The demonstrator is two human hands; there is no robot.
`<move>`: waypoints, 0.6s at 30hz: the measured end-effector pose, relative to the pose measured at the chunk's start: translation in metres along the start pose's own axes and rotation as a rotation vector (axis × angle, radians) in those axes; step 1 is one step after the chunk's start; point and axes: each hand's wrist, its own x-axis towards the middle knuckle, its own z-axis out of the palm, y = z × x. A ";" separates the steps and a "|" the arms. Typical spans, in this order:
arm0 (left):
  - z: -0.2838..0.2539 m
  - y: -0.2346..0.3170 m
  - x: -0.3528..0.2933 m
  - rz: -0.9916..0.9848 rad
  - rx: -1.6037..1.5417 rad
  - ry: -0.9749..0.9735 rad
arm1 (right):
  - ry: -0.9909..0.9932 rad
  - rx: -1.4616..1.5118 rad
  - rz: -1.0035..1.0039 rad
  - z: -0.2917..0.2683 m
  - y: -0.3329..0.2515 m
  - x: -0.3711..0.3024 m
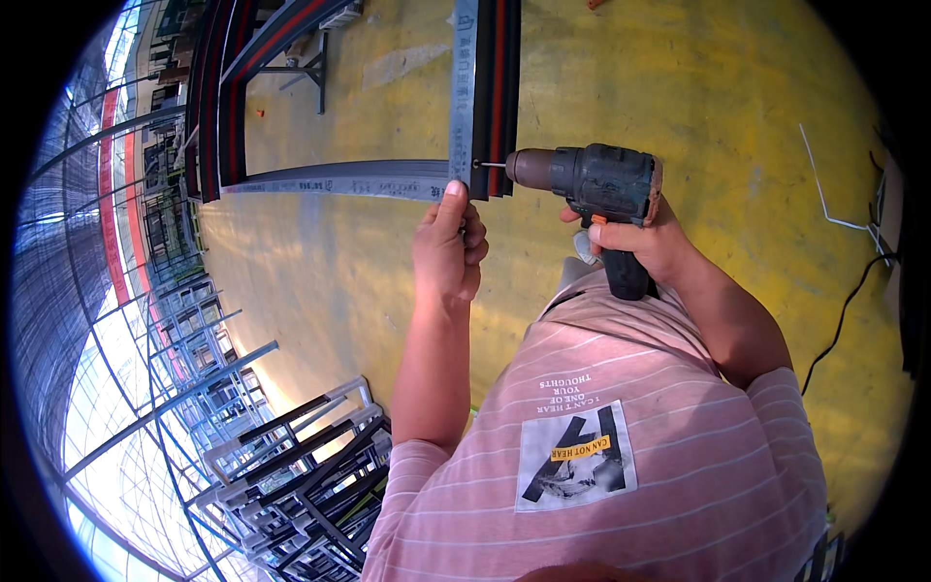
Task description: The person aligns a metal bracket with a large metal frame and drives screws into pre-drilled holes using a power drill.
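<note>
My right hand (648, 244) is wrapped round the grip of a dark cordless drill (606, 179), a finger at its orange trigger. The drill points left, and its thin bit meets the side of a metal frame (468, 87) close to the corner. The frame has grey and black profiles with red stripes and film strips. My left hand (451, 242) is closed just below that corner, its thumb against the lower edge. Something small and dark shows between its curled fingers, too small to name.
Beneath the frame spreads a yellow floor (330, 262), with a dark support stand (315, 73) at the upper left. Stacked metal frames (301, 485) lie at the lower left. On the right, a black cable (839, 320) runs along the floor near a thin white strip (819, 184).
</note>
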 end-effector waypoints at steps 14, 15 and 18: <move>-0.021 -0.065 0.001 -0.118 -0.422 -0.326 | -0.085 -0.280 -0.137 -0.038 0.002 -0.027; -0.018 -0.067 0.003 -0.114 -0.431 -0.331 | -0.099 -0.283 -0.159 -0.038 0.002 -0.028; -0.010 -0.071 0.006 -0.102 -0.454 -0.327 | -0.080 -0.372 -0.128 -0.043 0.006 -0.034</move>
